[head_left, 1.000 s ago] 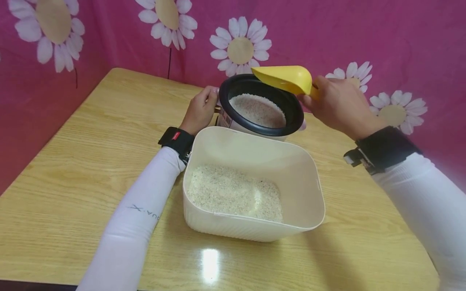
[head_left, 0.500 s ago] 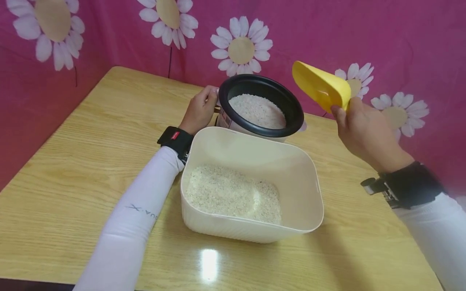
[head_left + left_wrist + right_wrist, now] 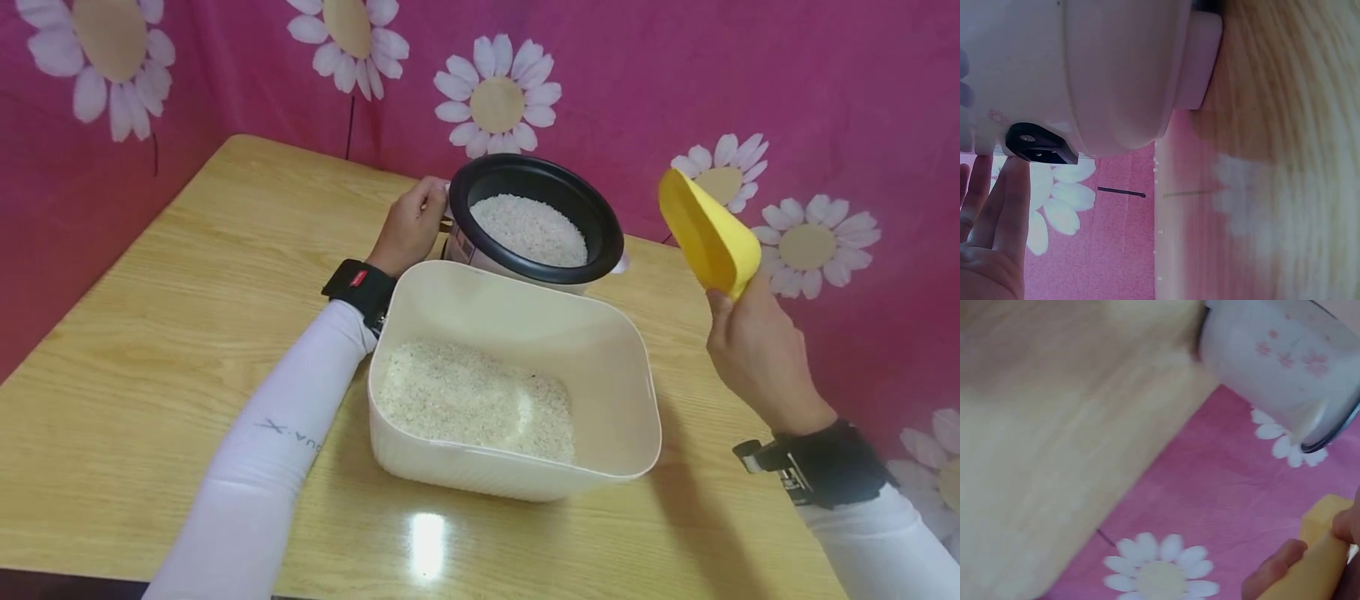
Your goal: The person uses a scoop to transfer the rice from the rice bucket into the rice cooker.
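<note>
A rice cooker (image 3: 517, 275) with a black inner pot (image 3: 480, 237) stands toward the back of the table, white rice (image 3: 532, 229) lying in the pot. My left hand (image 3: 411, 225) grips the cooker's left side handle; in the left wrist view the fingers (image 3: 1010, 206) reach up to the cooker's underside edge by a black socket (image 3: 1041, 145). At the right, my right hand (image 3: 765, 354) holds a yellow scoop (image 3: 712, 233) by its handle, raised above the table with its tip up. In front of the cooker sits a cream bin (image 3: 615, 367) with more rice (image 3: 472, 400) at its bottom.
The wooden table (image 3: 187, 350) extends left and in front of the bin. A pink cloth (image 3: 637, 75) with white daisies hangs behind and at both sides. The bin stands close against the cooker's front.
My right hand has carried the scoop from over the pot to the right and down, turning it tip-up. The left hand stays at the cooker's handle.
</note>
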Motion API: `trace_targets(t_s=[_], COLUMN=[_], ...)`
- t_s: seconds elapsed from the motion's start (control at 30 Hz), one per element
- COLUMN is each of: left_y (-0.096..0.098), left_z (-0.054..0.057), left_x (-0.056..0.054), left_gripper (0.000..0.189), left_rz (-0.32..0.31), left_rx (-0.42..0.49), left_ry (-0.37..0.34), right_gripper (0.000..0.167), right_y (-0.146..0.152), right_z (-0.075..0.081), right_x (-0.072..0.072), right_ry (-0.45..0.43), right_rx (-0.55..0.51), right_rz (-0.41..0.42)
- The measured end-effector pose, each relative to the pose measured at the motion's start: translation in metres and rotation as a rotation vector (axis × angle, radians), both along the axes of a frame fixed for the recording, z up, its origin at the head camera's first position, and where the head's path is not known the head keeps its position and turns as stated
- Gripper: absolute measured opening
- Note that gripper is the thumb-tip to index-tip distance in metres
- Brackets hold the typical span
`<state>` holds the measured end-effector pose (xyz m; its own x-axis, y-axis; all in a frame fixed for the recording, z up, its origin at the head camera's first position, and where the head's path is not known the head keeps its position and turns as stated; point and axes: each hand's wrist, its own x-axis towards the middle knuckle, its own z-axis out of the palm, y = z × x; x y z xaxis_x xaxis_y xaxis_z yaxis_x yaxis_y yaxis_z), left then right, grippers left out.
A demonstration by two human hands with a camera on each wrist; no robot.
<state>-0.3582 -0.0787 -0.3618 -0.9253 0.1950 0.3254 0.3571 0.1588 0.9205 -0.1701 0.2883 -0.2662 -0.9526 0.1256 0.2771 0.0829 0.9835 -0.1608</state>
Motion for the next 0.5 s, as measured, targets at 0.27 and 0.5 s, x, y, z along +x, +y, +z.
trace_targets(t_s=[0.27, 0.5], left_y=[0.000, 0.000], left_z=[0.000, 0.005], left_x=[0.000, 0.001], left_gripper=[0.046, 0.046], left_rz=[0.007, 0.005], left_rx=[-0.002, 0.008], left_ry=[-0.007, -0.021], right_gripper=[0.050, 0.046], right_y=[0.028, 0.028], right_z=[-0.023, -0.052], right_x=[-0.002, -0.004], right_ry=[-0.169, -0.333], right_rx=[-0.079, -0.055], right_rz=[-0.029, 0.003])
